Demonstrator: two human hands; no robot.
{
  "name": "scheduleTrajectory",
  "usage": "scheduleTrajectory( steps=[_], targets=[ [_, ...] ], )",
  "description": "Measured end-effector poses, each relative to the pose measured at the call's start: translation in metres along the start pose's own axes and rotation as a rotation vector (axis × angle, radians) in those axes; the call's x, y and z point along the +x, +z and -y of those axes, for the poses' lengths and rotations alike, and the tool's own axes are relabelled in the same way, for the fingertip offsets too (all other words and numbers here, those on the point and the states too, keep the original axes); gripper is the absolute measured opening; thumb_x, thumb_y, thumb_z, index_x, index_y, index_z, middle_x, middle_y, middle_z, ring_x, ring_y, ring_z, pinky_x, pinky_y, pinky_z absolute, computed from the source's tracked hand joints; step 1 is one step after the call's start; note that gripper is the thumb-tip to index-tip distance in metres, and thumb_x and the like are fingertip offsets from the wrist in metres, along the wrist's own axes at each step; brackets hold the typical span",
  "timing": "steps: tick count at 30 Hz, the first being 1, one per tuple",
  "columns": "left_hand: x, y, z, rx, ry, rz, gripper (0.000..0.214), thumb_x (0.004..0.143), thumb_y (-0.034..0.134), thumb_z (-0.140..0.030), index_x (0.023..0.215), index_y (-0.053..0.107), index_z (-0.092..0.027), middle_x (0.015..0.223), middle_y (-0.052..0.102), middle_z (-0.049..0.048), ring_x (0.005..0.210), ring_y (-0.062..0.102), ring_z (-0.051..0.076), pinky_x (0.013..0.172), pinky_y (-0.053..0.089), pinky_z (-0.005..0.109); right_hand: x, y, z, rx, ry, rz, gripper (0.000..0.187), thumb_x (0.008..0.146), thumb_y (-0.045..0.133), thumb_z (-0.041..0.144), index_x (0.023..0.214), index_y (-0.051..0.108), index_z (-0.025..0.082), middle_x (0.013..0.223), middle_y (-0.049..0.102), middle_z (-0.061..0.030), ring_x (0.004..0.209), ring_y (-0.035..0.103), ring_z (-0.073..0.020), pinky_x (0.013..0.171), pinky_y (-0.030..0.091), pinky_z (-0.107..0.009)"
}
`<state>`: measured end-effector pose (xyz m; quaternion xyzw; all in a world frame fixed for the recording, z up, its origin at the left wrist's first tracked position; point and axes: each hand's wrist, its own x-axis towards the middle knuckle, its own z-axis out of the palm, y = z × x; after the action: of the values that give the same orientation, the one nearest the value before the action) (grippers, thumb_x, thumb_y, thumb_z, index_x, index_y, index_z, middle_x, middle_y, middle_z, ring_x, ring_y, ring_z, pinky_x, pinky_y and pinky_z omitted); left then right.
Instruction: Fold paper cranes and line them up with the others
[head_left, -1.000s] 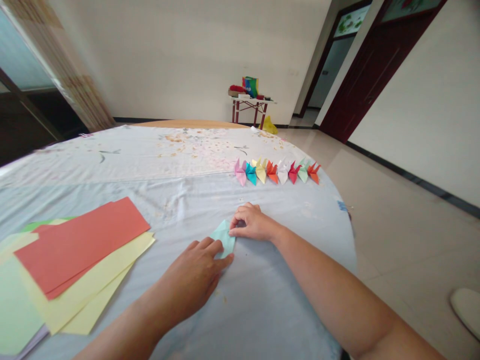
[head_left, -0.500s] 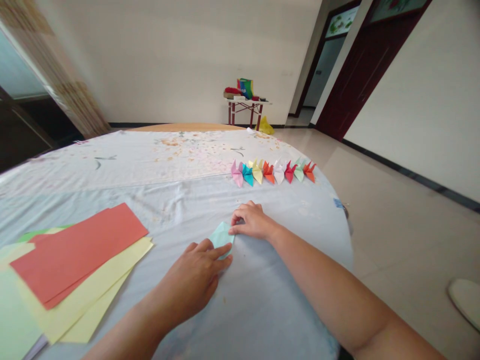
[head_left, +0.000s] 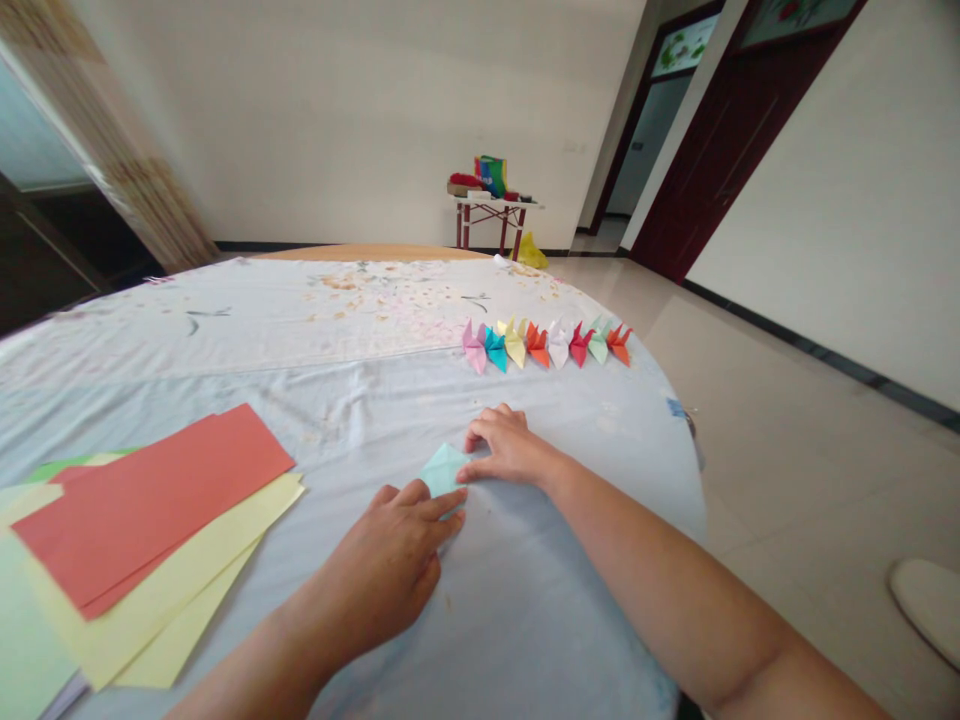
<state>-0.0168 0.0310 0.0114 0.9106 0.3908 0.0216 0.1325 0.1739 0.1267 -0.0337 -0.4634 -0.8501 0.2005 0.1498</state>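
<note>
A small folded piece of light aqua paper (head_left: 444,468) lies flat on the cloth in front of me. My left hand (head_left: 401,540) rests palm down at its lower edge, fingers stretched out and pressing on the paper. At the paper's right corner is my right hand (head_left: 506,448); its thumb touches the paper while the curled fingers stay apart from the thumb. Both hands partly cover the paper's lower and right edges. Beyond them stands a row of several folded paper cranes (head_left: 537,344) in pink, blue, yellow, orange, white, red and green.
To the left lies a loose stack of coloured paper sheets (head_left: 172,510), red on top of yellow and green. The round table wears a pale floral tablecloth (head_left: 300,340). By the far wall stands a small table (head_left: 495,203) holding a colourful bag and other items.
My right thumb has slid slightly and now sits a bit lower, with a wider gap to the fingers. My left hand has barely moved.
</note>
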Motion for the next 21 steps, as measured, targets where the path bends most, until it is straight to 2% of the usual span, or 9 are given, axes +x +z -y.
scheduleTrajectory(
  steps=[9, 12, 16, 19, 21],
  targets=[
    [-0.001, 0.003, -0.002, 0.004, -0.008, 0.009, 0.049, 0.071, 0.041, -0.009, 0.115, 0.053, -0.026, 0.128, 0.052, -0.0015, 0.101, 0.047, 0.022, 0.086, 0.036, 0.041, 0.006, -0.001, -0.011, 0.025, 0.048, -0.058, 0.028, 0.066, 0.068, 0.049, 0.071, 0.064, 0.021, 0.079, 0.06, 0.0001, 0.086, 0.046, -0.0177, 0.074, 0.028, -0.029],
    [-0.001, 0.002, -0.003, -0.004, -0.012, 0.015, 0.049, 0.07, 0.041, -0.008, 0.115, 0.053, -0.025, 0.129, 0.051, -0.0007, 0.101, 0.048, 0.022, 0.086, 0.035, 0.039, 0.004, -0.001, -0.009, 0.048, 0.025, -0.055, 0.031, 0.067, 0.065, 0.052, 0.074, 0.064, 0.022, 0.08, 0.061, 0.0003, 0.086, 0.047, -0.017, 0.076, 0.029, -0.029],
    [-0.002, 0.001, -0.007, -0.01, -0.026, 0.007, 0.053, 0.069, 0.043, -0.009, 0.119, 0.051, -0.025, 0.127, 0.053, 0.0016, 0.101, 0.049, 0.023, 0.089, 0.033, 0.04, 0.001, -0.001, -0.004, 0.006, 0.003, -0.042, 0.044, 0.056, 0.069, 0.059, 0.079, 0.063, 0.022, 0.086, 0.06, -0.0002, 0.089, 0.046, -0.0185, 0.077, 0.028, -0.03],
    [-0.006, -0.001, -0.014, -0.014, -0.042, -0.007, 0.054, 0.068, 0.045, -0.012, 0.12, 0.051, -0.023, 0.123, 0.057, 0.004, 0.099, 0.051, 0.023, 0.092, 0.03, 0.043, 0.001, 0.0, -0.003, -0.014, 0.019, -0.03, 0.043, 0.057, 0.069, 0.059, 0.079, 0.062, 0.022, 0.087, 0.059, -0.0006, 0.089, 0.046, -0.0192, 0.076, 0.028, -0.031],
    [-0.009, -0.003, -0.017, -0.024, -0.03, -0.016, 0.049, 0.067, 0.046, -0.013, 0.115, 0.055, -0.023, 0.119, 0.059, 0.0039, 0.099, 0.052, 0.023, 0.094, 0.029, 0.044, 0.002, 0.001, -0.004, -0.013, 0.021, -0.026, 0.043, 0.057, 0.068, 0.059, 0.079, 0.062, 0.022, 0.087, 0.059, -0.0012, 0.089, 0.046, -0.0196, 0.075, 0.027, -0.031]
  ],
)
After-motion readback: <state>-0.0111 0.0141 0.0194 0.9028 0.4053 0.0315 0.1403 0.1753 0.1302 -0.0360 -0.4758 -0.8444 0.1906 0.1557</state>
